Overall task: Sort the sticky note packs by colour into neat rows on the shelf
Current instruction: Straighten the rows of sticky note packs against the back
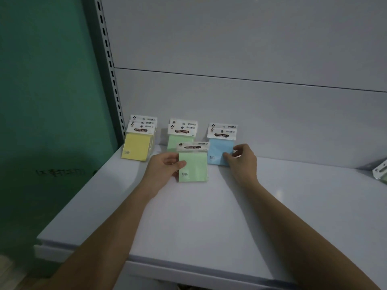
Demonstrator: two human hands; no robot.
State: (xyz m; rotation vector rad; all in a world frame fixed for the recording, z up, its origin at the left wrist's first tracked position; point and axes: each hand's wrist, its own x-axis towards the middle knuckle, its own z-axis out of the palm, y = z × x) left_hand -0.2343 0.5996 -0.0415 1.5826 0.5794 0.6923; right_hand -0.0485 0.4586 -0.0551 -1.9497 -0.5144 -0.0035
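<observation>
Three upright rows of sticky note packs lean against the shelf's back wall: yellow packs (138, 146) on the left, green packs (181, 135) in the middle, blue packs (219, 149) on the right. My left hand (165, 170) pinches a loose green pack (193, 165) by its left edge, holding it upright in front of the green row. At the blue row, my right hand (243, 162) touches the front pack's right edge with curled fingers.
The white shelf (209, 216) runs toward me with a slotted metal upright (111, 68) and a green wall at its left. Part of another pack (381, 171) pokes in at the far right edge.
</observation>
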